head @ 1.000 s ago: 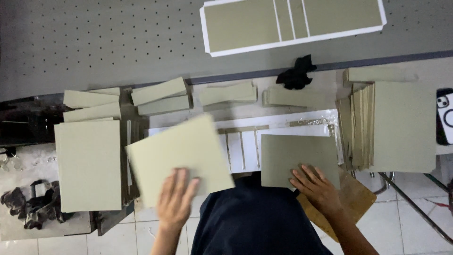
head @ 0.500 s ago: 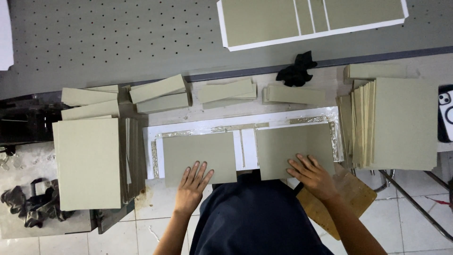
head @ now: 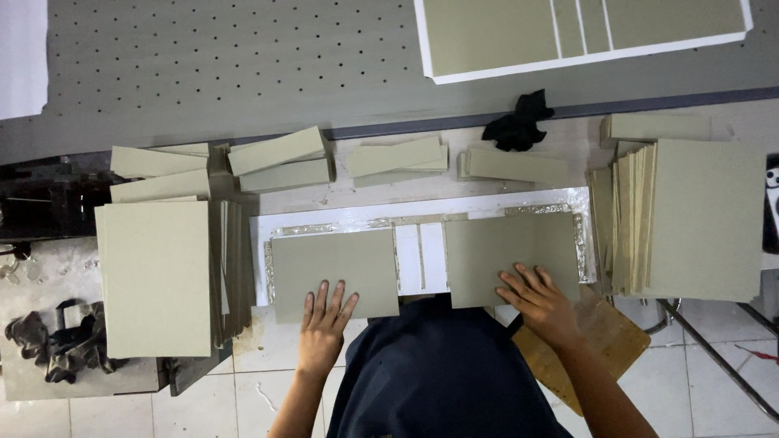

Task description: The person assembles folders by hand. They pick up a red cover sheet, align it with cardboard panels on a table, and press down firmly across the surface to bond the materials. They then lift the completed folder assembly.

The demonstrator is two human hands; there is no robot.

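Left hand [head: 323, 324] and right hand [head: 540, 302], open and flat, pressing two boards [head: 334, 266] side by side on bench [head: 341, 193].

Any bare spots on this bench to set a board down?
Bare: perforated table behind the strips. Narrow gap between left board and right board. Crowded: left stack, right stack, both hands on the boards.

A workshop: stacked grey boards [head: 158, 276] beside a perforated cutting table [head: 227, 73].
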